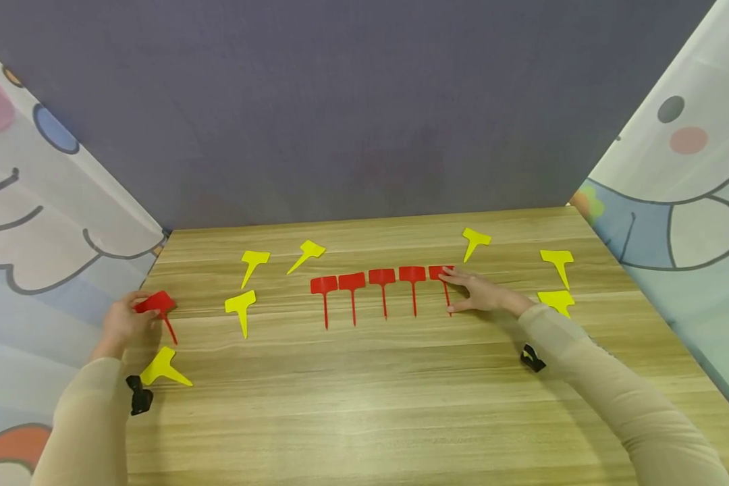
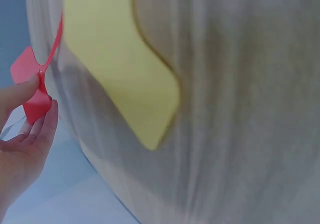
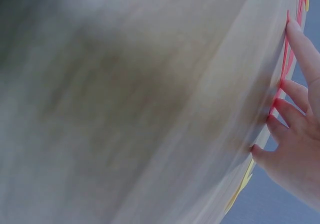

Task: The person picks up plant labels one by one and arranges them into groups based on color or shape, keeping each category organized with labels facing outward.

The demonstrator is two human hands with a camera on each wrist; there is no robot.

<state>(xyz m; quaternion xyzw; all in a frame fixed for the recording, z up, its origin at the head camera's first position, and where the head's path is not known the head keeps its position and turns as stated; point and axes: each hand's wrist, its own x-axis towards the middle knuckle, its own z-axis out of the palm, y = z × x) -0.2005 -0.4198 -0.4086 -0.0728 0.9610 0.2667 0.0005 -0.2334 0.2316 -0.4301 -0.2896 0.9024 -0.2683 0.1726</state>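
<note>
Several red T-shaped plant labels [image 1: 383, 277] lie side by side in a row, their stems toward the person. At the row's right end, the right hand [image 1: 482, 291] rests its spread fingertips [image 3: 280, 83] on the last red label [image 1: 435, 271], partly covering its head. Near the left table edge, the left hand [image 1: 124, 322] pinches another red plant label [image 2: 31, 78] by its head between thumb and fingers, its stem pointing down and right. Just in front of that hand lies a yellow plant label [image 1: 163, 368], large in the left wrist view.
More yellow labels lie behind and beside the row, at left [image 1: 240, 307] and right [image 1: 556, 260]. One yellow label [image 1: 557, 302] is partly hidden by the right sleeve. Black wrist-camera pieces [image 1: 138, 395] sit by both forearms. A dark grey panel [image 1: 364, 121] stands behind the wooden table [image 1: 364, 412].
</note>
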